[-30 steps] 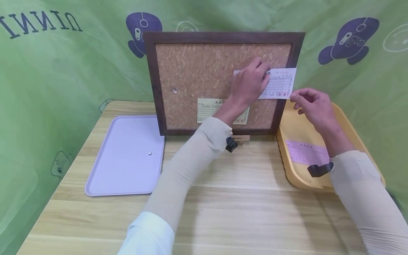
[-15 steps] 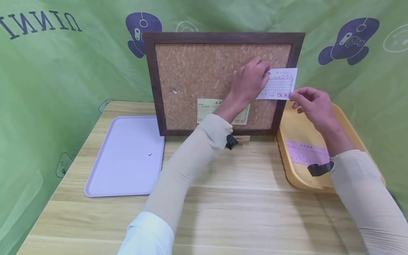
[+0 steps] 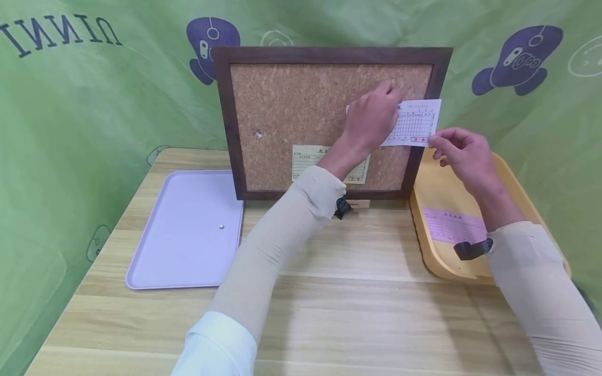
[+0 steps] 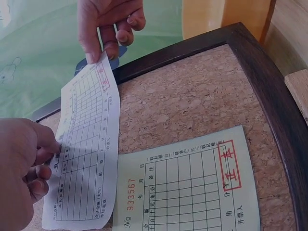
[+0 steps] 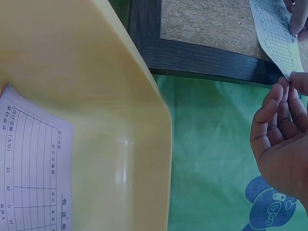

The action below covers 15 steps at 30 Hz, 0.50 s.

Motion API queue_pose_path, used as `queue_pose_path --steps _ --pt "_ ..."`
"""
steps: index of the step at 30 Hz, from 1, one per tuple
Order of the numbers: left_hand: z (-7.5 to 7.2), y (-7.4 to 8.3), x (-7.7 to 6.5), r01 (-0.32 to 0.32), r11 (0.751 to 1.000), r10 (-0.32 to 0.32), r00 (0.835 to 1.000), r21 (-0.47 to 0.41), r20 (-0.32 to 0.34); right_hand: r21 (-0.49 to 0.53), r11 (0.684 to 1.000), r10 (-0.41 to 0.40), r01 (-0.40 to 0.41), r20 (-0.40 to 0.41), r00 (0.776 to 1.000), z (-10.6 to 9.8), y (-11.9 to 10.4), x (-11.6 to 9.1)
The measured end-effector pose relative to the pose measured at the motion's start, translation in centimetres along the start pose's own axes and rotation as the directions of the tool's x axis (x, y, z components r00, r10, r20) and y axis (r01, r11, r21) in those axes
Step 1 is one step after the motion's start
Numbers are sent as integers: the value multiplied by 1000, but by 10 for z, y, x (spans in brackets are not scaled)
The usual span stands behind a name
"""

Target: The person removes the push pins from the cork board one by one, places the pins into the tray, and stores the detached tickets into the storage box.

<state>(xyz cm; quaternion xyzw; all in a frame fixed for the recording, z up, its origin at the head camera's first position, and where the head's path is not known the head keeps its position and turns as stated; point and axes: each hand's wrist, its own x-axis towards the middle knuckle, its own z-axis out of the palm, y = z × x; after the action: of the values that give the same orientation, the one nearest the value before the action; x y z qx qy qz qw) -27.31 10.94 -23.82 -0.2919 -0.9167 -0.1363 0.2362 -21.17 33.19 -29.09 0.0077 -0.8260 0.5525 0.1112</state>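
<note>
A white receipt slip with a printed grid lies across the right side of a framed cork board, its right end overlapping the dark frame. My left hand has curled fingers at the slip's top edge; whatever sits under the fingertips is hidden. My right hand pinches the slip's lower right corner between thumb and finger. In the left wrist view the slip bows slightly between both hands. Below it, a pale yellow-green receipt slip lies flat on the cork, partly behind my left forearm in the head view.
On the left stands a lavender tray with a small silver tack. A yellow tray at right holds a pink receipt slip. Another shiny spot shows on the cork's left side. A green printed cloth hangs behind.
My left hand shifts very slightly up and right at the white receipt slip's top edge. The right hand keeps its pinch on the corner, nearly still.
</note>
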Motion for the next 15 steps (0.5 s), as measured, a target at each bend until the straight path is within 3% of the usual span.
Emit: queue_pose_path --steps 9,15 --pt "2 -1 0 -20 1000 20 1000 4 -19 -10 1000 13 -13 -3 1000 0 -1 -2" --pt "-1 0 1 -11 1000 11 1000 -12 7 -13 1000 11 -11 -7 1000 1 -2 -3"
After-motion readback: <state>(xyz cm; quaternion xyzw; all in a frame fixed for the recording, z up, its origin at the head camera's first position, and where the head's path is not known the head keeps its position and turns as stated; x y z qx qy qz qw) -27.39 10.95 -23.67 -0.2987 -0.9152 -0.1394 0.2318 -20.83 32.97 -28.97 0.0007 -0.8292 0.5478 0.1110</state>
